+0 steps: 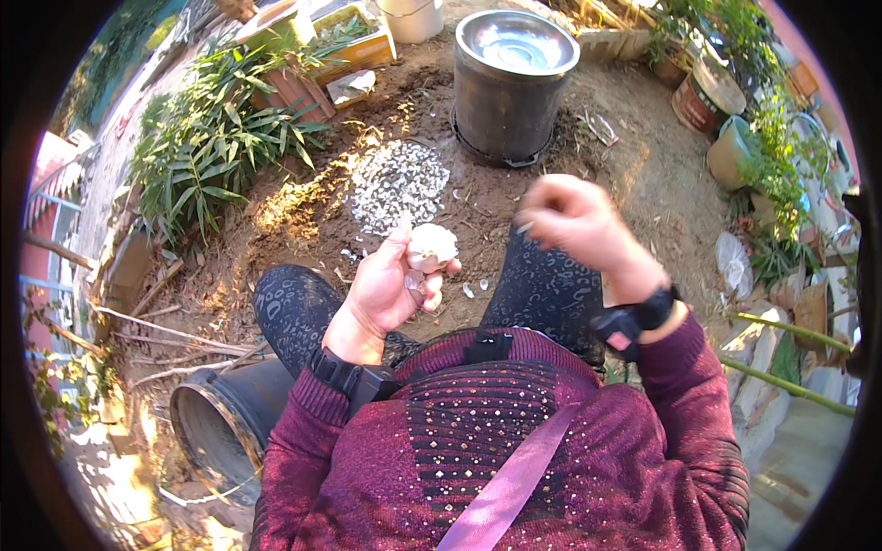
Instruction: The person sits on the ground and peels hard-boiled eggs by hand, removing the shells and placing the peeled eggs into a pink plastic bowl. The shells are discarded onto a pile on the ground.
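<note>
A whitish garlic bulb (431, 248) rests in my left hand (389, 282), between thumb and fingers, with a loose bit of skin near the palm. Raised over my patterned trouser leg, my right hand (575, 220) is blurred, its fingers curled; a small pale bit shows at the fingertips, too blurred to name. Beyond the left hand a heap of small white and grey pieces (400, 186) lies on the soil, with a few pale flakes scattered nearer to me. Past the heap, a shiny metal basin (517, 45) sits on top of an upturned dark bucket (508, 110).
An empty black bucket (220, 427) lies on its side at my lower left, near dry sticks (186, 344). Leafy plants (213, 138) grow at the left. Planters and a white bucket (411, 17) stand at the back; a paint bucket (708, 96) and pots line the right.
</note>
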`<control>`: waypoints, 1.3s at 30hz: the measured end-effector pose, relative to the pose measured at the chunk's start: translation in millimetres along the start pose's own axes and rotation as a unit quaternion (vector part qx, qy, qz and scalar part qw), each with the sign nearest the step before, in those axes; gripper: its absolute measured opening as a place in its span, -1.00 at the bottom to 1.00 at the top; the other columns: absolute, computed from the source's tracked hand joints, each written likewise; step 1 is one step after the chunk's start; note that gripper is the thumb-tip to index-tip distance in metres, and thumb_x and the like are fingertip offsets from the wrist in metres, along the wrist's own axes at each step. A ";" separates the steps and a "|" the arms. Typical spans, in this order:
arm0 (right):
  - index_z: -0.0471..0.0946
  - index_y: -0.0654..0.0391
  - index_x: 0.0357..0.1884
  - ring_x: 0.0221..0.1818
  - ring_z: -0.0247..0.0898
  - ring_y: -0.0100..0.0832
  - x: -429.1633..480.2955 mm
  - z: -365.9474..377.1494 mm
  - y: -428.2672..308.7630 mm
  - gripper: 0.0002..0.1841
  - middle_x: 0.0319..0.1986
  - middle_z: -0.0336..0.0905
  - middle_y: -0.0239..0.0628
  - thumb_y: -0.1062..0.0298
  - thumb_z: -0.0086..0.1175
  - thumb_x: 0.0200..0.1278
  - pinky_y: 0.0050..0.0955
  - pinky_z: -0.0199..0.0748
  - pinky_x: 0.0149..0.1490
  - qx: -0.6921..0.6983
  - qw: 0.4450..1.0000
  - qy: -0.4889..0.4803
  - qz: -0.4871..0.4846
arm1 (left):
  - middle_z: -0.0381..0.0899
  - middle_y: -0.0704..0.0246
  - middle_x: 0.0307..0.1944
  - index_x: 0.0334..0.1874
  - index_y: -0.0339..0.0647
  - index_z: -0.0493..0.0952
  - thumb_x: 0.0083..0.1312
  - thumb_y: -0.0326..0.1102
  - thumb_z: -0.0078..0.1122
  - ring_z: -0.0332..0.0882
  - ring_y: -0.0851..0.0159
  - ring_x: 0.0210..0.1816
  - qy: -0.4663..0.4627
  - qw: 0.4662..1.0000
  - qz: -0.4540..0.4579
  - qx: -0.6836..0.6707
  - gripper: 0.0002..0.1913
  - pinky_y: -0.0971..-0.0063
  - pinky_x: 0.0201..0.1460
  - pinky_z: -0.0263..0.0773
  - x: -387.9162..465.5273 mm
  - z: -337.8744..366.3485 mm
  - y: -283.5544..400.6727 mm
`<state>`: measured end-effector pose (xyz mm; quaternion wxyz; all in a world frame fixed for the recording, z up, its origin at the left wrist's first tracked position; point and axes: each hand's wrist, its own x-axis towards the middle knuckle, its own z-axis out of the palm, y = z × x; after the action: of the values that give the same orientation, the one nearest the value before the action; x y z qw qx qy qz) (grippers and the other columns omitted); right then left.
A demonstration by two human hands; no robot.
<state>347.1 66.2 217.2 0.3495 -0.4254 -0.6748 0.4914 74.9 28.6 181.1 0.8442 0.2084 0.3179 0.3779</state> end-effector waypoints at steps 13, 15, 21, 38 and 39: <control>0.61 0.08 -0.15 -0.24 0.52 -0.16 41.1 119.8 -20.9 -0.73 -0.29 0.55 -0.22 0.47 0.24 0.04 -0.34 0.50 -0.17 -0.219 0.938 -0.041 -0.265 | 0.48 0.41 -0.49 -0.22 -0.12 0.46 0.48 0.09 -0.24 0.46 0.36 -0.62 0.163 0.985 0.044 0.033 -0.57 0.43 -0.64 0.44 -23.6 -12.1 10.4; 0.56 0.07 -0.28 -0.37 0.45 -0.12 41.5 125.7 -20.0 -0.84 -0.43 0.46 -0.21 0.44 0.20 0.04 -0.23 0.44 -0.28 -0.199 0.934 0.003 -0.296 | 0.49 0.44 -0.52 -0.25 -0.09 0.48 0.47 0.10 -0.22 0.47 0.36 -0.62 0.159 0.986 0.050 0.023 -0.58 0.44 -0.64 0.43 -20.7 -9.8 8.8; 0.50 0.13 -0.32 -0.37 0.46 -0.13 33.7 131.3 -9.5 -0.94 -0.44 0.48 -0.16 0.48 0.09 0.14 -0.25 0.44 -0.28 -0.151 0.968 -0.007 -0.198 | 0.46 0.44 -0.57 -0.26 -0.11 0.48 0.44 0.12 -0.13 0.36 0.45 -0.70 0.222 0.967 0.081 0.099 -0.58 0.56 -0.72 0.27 -14.7 -5.2 -3.0; 0.50 0.05 0.14 -0.25 0.58 -0.39 35.0 95.9 37.2 -0.58 -0.26 0.66 -0.13 0.29 0.14 0.19 -0.45 0.50 -0.07 -0.339 0.915 -0.209 0.069 | 0.58 0.19 -0.32 -0.08 -0.24 0.44 0.48 -0.09 -0.25 0.42 0.39 -0.56 0.133 0.976 0.169 -0.018 -0.64 0.52 -0.56 0.34 -29.8 -41.1 3.8; 0.52 0.08 0.11 -0.27 0.58 -0.40 38.9 93.9 32.2 -0.60 -0.30 0.66 -0.12 0.29 0.13 0.20 -0.45 0.50 -0.10 -0.245 0.956 -0.158 0.031 | 0.58 0.18 -0.31 -0.08 -0.24 0.44 0.47 -0.10 -0.25 0.42 0.38 -0.56 0.126 0.979 0.159 -0.028 -0.65 0.52 -0.56 0.34 -28.6 -40.7 2.3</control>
<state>255.7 72.6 162.7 0.1079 -0.4351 -0.8079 0.3825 30.8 12.6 164.4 0.7319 0.1835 0.3735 0.5395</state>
